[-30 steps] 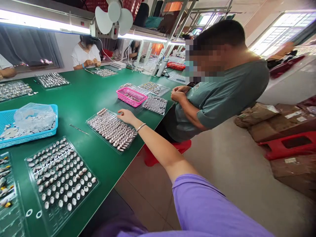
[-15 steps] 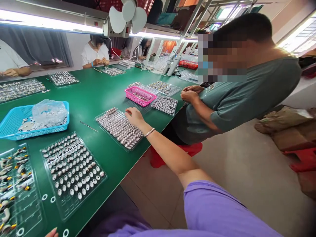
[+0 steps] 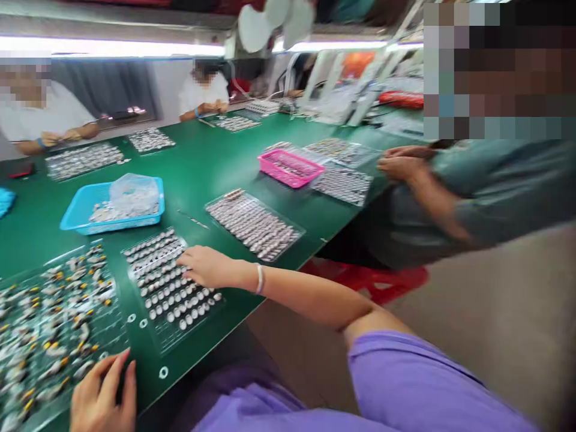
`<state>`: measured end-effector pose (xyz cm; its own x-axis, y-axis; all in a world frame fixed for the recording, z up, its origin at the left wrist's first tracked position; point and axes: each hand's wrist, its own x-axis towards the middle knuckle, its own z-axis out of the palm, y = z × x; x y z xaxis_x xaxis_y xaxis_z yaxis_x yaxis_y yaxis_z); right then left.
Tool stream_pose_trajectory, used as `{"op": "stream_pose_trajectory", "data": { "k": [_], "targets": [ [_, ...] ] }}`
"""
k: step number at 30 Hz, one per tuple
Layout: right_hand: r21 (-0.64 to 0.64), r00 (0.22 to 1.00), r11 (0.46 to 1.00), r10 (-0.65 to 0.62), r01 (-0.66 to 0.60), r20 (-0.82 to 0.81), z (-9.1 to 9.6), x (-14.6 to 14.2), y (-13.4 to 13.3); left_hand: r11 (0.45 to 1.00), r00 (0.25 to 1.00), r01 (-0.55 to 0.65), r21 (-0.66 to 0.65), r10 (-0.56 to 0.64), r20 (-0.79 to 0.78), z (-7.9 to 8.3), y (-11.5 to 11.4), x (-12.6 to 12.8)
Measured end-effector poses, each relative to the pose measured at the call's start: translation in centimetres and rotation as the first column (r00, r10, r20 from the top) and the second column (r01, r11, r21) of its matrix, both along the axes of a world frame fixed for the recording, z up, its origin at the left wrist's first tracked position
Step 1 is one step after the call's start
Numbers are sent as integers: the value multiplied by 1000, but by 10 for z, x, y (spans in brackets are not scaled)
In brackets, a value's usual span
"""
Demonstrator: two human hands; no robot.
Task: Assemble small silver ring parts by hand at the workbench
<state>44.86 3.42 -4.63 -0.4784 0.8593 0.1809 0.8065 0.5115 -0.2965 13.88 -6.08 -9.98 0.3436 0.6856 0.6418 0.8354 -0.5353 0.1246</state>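
Green bench [image 3: 193,159]; at its near edge, clear tray [image 3: 167,339] of pale oval pieces [image 3: 171,317].
Tray: probably light, flexible; best lifted by opposite rims. Right hand [image 3: 207,266]: fingers bent over tray, any grip hidden. Left hand [image 3: 105,393]: fingers parted, nothing visibly held, near same edge. Pieces: seemingly light, stiff; pinch by sides.

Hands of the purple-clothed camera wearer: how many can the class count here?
2. The right hand is over the tray of small oval pieces; the left hand, cut off by the bottom edge, is by the tray of yellow-marked pieces.
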Motion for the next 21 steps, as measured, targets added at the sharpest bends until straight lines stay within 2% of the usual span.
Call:
{"op": "stream_pose_trajectory", "data": {
  "k": [3, 5, 9, 12, 14, 16, 21],
  "targets": [
    [2, 1000, 1000, 23, -23, -14, 4, -14, 6, 999, 996, -28, -22, 26, -82, 13, -11, 14],
    [-4, 996, 997, 82, -82, -18, 9, -32, 13, 996, 992, -66, -52, 60, -111, 16, -14, 16],
    [-22, 976, 976, 217, -217, 14, 15, -85, 35, 991, 991, -84, -103, 73, -108, 15, -18, 10],
    [-4, 968, 969, 245, -245, 54, 19, -120, 55, 987, 995, -52, -150, 39, -91, 12, -17, 6],
    [39, 978, 980, 191, -195, 80, 24, -133, 67, 983, 996, -35, -180, 19, -86, 11, -16, 4],
    [105, 993, 991, 69, -80, 97, 30, -135, 78, 981, 997, -25, -193, 9, -83, 10, -15, 4],
    [215, 951, 945, -280, 248, 129, 39, -102, 107, 989, 997, -17, -150, 5, -78, 11, -15, 7]
  ]
}}
